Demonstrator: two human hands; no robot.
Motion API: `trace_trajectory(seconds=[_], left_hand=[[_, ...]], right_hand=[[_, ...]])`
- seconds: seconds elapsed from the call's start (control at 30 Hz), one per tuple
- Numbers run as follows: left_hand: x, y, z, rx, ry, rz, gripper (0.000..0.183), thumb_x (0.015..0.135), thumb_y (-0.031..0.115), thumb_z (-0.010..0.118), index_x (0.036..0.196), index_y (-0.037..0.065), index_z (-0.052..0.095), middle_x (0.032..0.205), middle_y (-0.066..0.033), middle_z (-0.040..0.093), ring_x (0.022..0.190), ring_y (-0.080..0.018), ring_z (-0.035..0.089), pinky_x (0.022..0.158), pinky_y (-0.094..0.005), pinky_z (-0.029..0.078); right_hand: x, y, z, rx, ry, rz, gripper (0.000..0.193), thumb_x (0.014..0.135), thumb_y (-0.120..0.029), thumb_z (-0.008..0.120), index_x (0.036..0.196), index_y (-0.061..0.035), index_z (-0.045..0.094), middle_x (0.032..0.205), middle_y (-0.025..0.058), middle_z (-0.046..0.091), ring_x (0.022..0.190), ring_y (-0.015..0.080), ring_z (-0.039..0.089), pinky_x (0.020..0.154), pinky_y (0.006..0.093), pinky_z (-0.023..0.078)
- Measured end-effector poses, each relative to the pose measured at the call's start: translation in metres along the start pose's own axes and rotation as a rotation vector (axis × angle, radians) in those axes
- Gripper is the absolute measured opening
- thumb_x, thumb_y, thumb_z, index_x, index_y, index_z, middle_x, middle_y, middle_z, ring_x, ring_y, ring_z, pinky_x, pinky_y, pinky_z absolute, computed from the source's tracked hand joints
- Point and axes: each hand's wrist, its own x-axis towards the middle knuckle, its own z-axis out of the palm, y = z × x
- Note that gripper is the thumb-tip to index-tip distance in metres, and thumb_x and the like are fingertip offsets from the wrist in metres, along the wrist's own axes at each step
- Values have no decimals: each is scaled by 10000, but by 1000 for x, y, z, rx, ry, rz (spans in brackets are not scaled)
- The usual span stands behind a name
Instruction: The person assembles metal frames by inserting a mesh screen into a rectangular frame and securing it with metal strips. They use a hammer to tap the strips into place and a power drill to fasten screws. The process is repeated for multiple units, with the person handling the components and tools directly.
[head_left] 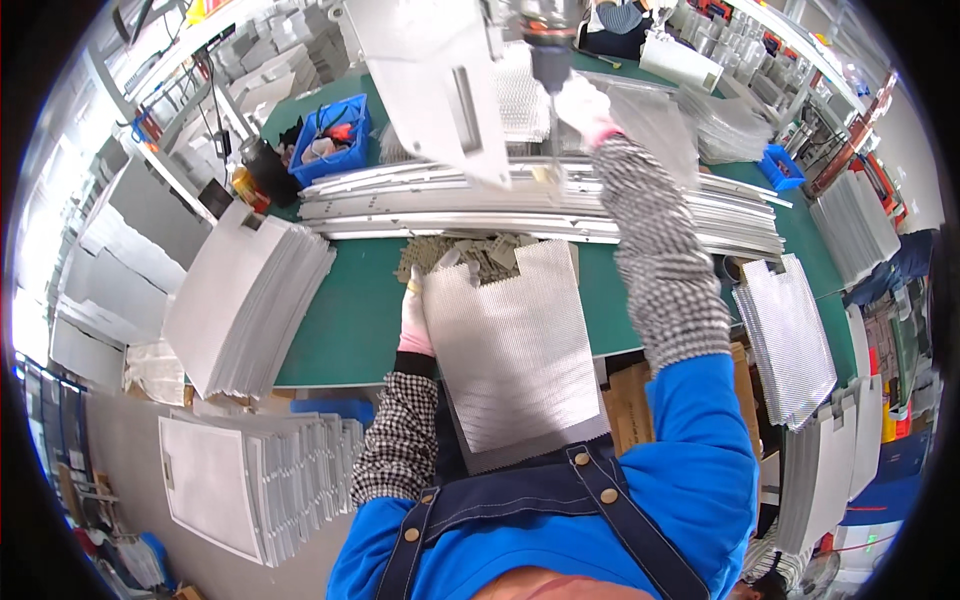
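Observation:
A silvery mesh panel [512, 345] with a notch in its far edge stands tilted in front of my body, over the near table edge. My left hand [414, 315], in a white and pink glove, grips its left edge near the top corner. Behind the notch lies a heap of small grey-green pieces [490, 256]. My right hand [586, 110], gloved too, reaches far across the table beside a hanging power screwdriver [550, 60] and close to some mesh sheets [522, 95]. Its fingers are partly hidden and blurred, so their grip does not show.
Long metal strips [400, 205] lie across the green table [335, 330]. A white slotted plate [435, 85] rises at the upper middle. Stacked panels stand left [235, 300] and right [785, 335]. A blue bin [335, 140] and a dark bottle [266, 168] sit at the far left.

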Motion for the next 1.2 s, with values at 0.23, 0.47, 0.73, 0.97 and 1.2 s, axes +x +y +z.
trace_trajectory(seconds=[0.23,0.47,0.73,0.97,1.2], left_hand=[[8,-4,7,-51,-88,-33,760,870,609,642,1328,17,506,1214,-233,576,1045,-332,574,916,-443,509],[1,-5,17,5,8,-9,794,884,630,618,1344,-5,495,1188,-228,596,1029,-323,587,915,-426,508],[-1,0,20,-134,-122,-23,759,865,604,652,1314,8,513,1184,-225,589,1053,-342,575,934,-450,498],[2,-2,14,-127,-127,-33,774,920,639,529,1351,-2,482,1209,-201,582,1124,-336,563,992,-457,485],[-1,-7,4,-317,46,-60,727,987,571,500,1428,-3,435,1277,-192,573,1112,-292,611,899,-438,587]], right_hand=[[57,-5,69,-300,155,187,573,914,-422,583,1356,-62,530,1292,195,571,1216,299,548,1026,417,418],[70,-12,50,-125,348,73,502,898,-326,635,1300,-31,574,1111,162,665,1065,292,628,940,350,481],[35,-38,-5,1381,250,-222,404,905,-109,677,1292,-20,604,1198,79,667,1032,194,621,936,311,466],[-15,-4,38,1257,-30,-46,433,905,-55,664,1324,-2,571,1172,107,670,1065,213,626,956,335,501],[-269,39,72,1097,-303,82,543,937,-148,633,1404,58,447,1214,170,647,1053,242,666,842,345,567]])
